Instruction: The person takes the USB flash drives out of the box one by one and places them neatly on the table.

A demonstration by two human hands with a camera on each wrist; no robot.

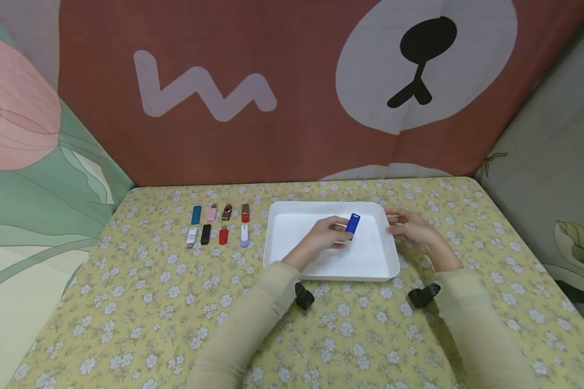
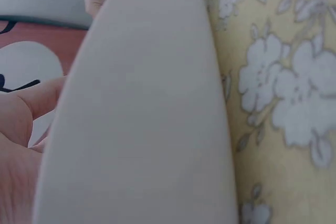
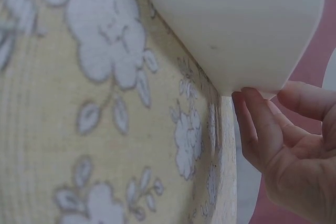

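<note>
My left hand (image 1: 328,235) is above the white tray (image 1: 331,274) and pinches a blue USB flash drive (image 1: 353,222) between thumb and fingers. The drive stands tilted, its holed end upward. At the tray's right side my right hand (image 1: 413,229) touches the outer wall and rim with fingertips and thumb, as the right wrist view shows with the fingers (image 3: 265,119) against the wall. In the left wrist view the tray's wall (image 2: 136,108) hides most of the left hand (image 2: 16,145) and the whole drive.
Left of the tray, two rows of USB drives lie on the flowered tablecloth (image 1: 141,302): teal (image 1: 196,214), pink (image 1: 212,213), brown (image 1: 227,212), red-brown (image 1: 245,213), silver-white (image 1: 191,237), black (image 1: 206,234), red (image 1: 223,235) and white-lilac (image 1: 244,236). A bear-print cloth (image 1: 302,146) hangs behind.
</note>
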